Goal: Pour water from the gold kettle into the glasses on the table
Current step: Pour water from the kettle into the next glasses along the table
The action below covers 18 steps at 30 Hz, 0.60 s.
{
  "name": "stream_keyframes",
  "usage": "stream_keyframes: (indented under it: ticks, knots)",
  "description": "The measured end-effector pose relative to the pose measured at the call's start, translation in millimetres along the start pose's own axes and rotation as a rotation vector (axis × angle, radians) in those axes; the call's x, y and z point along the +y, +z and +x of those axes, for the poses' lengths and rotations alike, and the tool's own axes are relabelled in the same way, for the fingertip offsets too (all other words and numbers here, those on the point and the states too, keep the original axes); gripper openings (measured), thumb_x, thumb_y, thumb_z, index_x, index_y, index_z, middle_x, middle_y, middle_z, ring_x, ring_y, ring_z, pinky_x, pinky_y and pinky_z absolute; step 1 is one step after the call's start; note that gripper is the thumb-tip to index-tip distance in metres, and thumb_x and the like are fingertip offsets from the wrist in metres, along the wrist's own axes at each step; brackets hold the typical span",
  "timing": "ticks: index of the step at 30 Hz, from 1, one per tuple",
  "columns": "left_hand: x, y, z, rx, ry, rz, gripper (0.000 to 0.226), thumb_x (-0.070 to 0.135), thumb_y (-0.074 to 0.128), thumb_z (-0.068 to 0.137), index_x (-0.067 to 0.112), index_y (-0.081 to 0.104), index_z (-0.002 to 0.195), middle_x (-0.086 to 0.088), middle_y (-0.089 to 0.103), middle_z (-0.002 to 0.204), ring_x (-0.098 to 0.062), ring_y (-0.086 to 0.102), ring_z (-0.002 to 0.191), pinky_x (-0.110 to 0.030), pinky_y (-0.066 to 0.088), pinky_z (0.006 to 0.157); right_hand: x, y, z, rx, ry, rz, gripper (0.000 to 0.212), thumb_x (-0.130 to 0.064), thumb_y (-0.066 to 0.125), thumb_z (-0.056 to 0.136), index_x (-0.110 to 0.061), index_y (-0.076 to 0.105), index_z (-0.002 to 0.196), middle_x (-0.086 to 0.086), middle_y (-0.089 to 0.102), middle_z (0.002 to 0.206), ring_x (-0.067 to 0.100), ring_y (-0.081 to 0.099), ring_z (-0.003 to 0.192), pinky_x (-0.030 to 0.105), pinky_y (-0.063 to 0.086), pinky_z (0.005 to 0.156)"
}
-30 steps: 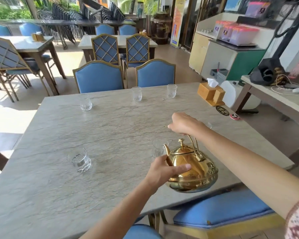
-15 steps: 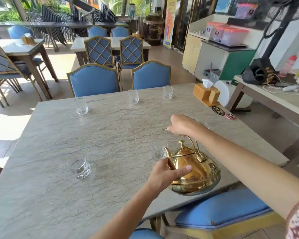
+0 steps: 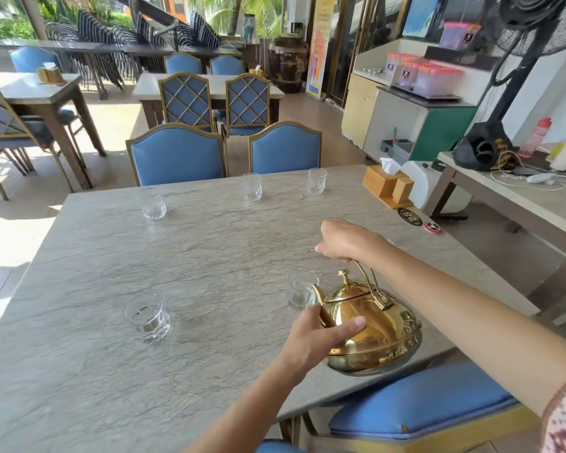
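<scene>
Gold kettle tipped further, unlabelled

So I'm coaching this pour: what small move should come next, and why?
Probably tip the gold kettle a little further forward. Its spout sits right by the near glass, the right hand holds the handle, and the left hand steadies the body.

Bare table middle lies open; glass crowds gold kettle spout
</scene>
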<state>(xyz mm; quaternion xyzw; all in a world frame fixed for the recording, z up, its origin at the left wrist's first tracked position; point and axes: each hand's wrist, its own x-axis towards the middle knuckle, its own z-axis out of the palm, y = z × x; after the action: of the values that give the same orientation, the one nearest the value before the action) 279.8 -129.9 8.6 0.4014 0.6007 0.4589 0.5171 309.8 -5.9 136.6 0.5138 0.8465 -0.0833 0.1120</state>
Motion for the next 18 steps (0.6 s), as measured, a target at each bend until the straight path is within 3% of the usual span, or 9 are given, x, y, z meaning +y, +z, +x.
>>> stream_keyframes:
  ticks: [7,11,18]
  knots:
    - [4.3,-1.9,-5.1,0.002,0.020,0.003,0.047,0.042,0.079,0.077,0.009,0.053,0.098,0.008,0.054,0.070,0.009,0.055,0.044,-0.010,0.045,0.051,-2.3,1.1,-1.9,0.015,-0.016,-0.006,0.021,-0.025,0.050,0.098,-0.005,0.056,0.093,0.005,0.052,0.061,0.018,0.051,0.053,0.026,0.036,0.050]
    - [7.7,-3.0,-7.3,0.004,0.025,0.013,0.047,0.047,0.079,0.075,0.013,0.052,0.092,0.008,0.055,0.070,0.003,0.057,0.054,-0.013,0.046,0.056,-3.7,1.5,0.6,0.014,0.003,-0.024,0.023,-0.026,0.050,0.098,-0.005,0.054,0.089,0.006,0.053,0.060,0.017,0.050,0.050,0.024,0.037,0.050]
    - [9.5,-3.1,-7.2,0.023,0.024,0.016,0.054,0.054,0.077,0.073,0.008,0.055,0.091,0.010,0.054,0.066,-0.005,0.055,0.062,-0.015,0.042,0.058,-6.1,-0.4,4.4,-0.007,0.035,-0.034,0.020,-0.021,0.051,0.097,-0.004,0.060,0.103,0.005,0.053,0.061,0.016,0.052,0.049,0.021,0.038,0.047]
